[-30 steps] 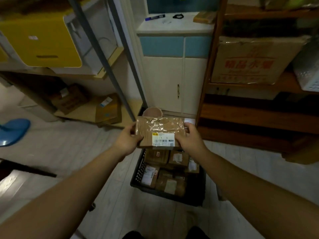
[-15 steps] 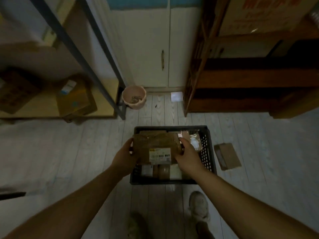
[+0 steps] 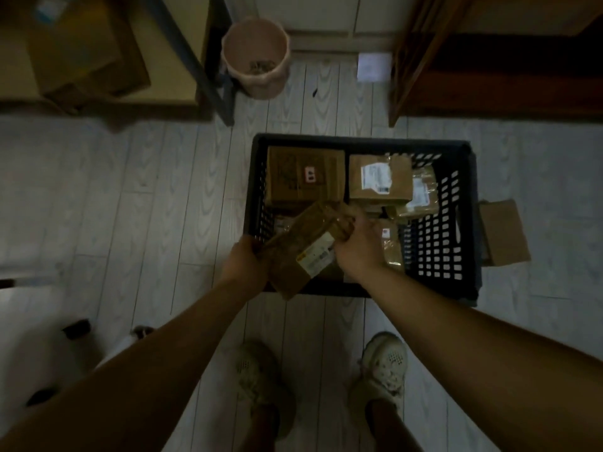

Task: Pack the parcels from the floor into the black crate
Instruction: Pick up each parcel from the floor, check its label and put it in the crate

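A black perforated crate (image 3: 456, 223) stands on the floor in front of my feet, with several brown parcels inside. Over its near left corner I hold a brown taped parcel (image 3: 300, 252) with a white and yellow label, tilted with its right end raised. My left hand (image 3: 244, 262) grips its lower left end. My right hand (image 3: 355, 246) grips its upper right end above the crate. One flat brown parcel (image 3: 502, 236) lies on the floor against the crate's right side.
A pink bucket (image 3: 256, 57) stands beyond the crate beside a grey metal shelf leg (image 3: 195, 60). A dark wooden shelf unit (image 3: 489, 60) rises at the back right, cardboard boxes (image 3: 85, 50) sit at the back left. My two shoes (image 3: 381, 370) are just behind the crate.
My view has tipped down toward the floor. Both hands have brought the parcel down to the crate's near left corner and tilted it from level to slanted.
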Motion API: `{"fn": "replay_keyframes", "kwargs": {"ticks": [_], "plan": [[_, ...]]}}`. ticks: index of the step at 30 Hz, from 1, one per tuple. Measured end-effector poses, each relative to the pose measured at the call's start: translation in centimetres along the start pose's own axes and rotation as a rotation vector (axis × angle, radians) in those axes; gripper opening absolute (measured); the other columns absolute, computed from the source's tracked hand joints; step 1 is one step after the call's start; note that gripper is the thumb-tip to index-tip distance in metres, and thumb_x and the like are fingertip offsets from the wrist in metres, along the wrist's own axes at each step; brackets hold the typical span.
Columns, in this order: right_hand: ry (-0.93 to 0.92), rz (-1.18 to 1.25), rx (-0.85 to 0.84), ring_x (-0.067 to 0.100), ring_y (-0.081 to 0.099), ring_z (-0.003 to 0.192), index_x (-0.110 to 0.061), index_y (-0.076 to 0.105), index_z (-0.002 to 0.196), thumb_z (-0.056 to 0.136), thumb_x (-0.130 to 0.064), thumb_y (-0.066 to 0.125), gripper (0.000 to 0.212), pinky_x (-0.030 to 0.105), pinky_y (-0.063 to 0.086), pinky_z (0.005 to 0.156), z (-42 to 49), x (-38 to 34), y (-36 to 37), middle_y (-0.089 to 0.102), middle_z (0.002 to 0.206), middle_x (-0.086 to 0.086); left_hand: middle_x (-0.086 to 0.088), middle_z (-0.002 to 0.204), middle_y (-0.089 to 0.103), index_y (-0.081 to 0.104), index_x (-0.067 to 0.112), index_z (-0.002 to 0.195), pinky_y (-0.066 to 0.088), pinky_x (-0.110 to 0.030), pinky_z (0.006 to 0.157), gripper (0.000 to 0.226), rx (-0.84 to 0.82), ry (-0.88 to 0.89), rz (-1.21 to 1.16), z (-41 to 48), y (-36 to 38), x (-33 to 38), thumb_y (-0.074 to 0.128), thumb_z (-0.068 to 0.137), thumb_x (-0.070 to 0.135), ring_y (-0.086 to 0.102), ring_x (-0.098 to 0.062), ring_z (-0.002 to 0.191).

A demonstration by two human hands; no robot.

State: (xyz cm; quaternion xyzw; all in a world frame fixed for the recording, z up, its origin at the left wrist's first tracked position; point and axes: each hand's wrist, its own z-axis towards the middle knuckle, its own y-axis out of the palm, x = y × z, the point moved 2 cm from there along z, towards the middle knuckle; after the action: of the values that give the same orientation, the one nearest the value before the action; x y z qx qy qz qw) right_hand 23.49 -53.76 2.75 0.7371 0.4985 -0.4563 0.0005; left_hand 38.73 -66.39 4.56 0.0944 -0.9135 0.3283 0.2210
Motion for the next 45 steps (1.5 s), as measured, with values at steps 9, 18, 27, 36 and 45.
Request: {"fn": "replay_keyframes", "kwargs": {"ticks": [9, 18, 27, 36, 45], "plan": [[0.111, 0.077, -0.174, 0.024, 0.05, 0.119, -0.03, 0.024, 0.144, 0.083, -0.013, 0.065, 0.076, 0.043, 0.044, 0.101, 3.3, 0.8, 6.3, 0.05, 0.132, 0.003, -0.002, 0.101, 0.057, 0.042, 0.017, 0.13, 0.049, -0.025, 0.059, 0.036, -0.023, 0.023, 0.027, 2.5, 3.0, -2.1, 0.048, 0.096, 0.028, 0.056, -0.01, 0.073], [-0.012, -0.193, -0.344, 0.027, 0.009, 0.147, -0.033, -0.002, 0.151, 0.089, 0.003, 0.05, 0.089, 0.043, 0.024, 0.116, 4.4, 1.6, 10.6, -0.004, 0.161, 0.001, -0.007, 0.125, 0.053, 0.044, 0.016, 0.127, 0.045, -0.036, 0.094, 0.046, 0.064, 0.189, 0.629, 6.1, 2.0, -3.5, 0.061, 0.087, 0.029, 0.049, -0.024, 0.115], [0.08, -0.378, -0.518, 0.032, 0.016, 0.144, -0.036, -0.013, 0.15, 0.09, -0.002, 0.054, 0.096, 0.034, 0.035, 0.104, 5.2, 3.0, 11.1, -0.022, 0.158, 0.001, -0.011, 0.158, -0.003, 0.008, 0.032, 0.149, 0.015, -0.051, 0.115, 0.072, -0.107, 0.366, 1.023, 6.5, 1.0, -5.6, 0.046, 0.091, 0.049, -0.002, -0.036, 0.145], [0.01, -0.203, -0.345, 0.016, 0.058, 0.109, -0.023, 0.057, 0.122, 0.082, -0.035, 0.063, 0.042, 0.031, 0.048, 0.091, -4.2, -4.4, -7.3, 0.059, 0.115, -0.008, -0.009, 0.158, 0.01, 0.015, 0.025, 0.15, 0.009, -0.048, 0.119, 0.072, -0.243, 0.271, 0.815, -4.5, -4.7, 5.5, 0.041, 0.089, 0.055, 0.0, -0.034, 0.145], [0.049, -0.253, -0.09, 0.027, 0.058, 0.11, -0.011, 0.05, 0.133, 0.091, -0.029, 0.058, 0.046, 0.03, 0.048, 0.085, -18.2, -10.3, -29.3, 0.056, 0.128, 0.01, -0.006, 0.134, 0.048, 0.047, 0.024, 0.132, 0.042, -0.049, 0.102, 0.047, -0.19, 0.411, 0.343, -22.1, -8.2, 20.7, 0.057, 0.089, 0.036, 0.048, -0.029, 0.121]]}}
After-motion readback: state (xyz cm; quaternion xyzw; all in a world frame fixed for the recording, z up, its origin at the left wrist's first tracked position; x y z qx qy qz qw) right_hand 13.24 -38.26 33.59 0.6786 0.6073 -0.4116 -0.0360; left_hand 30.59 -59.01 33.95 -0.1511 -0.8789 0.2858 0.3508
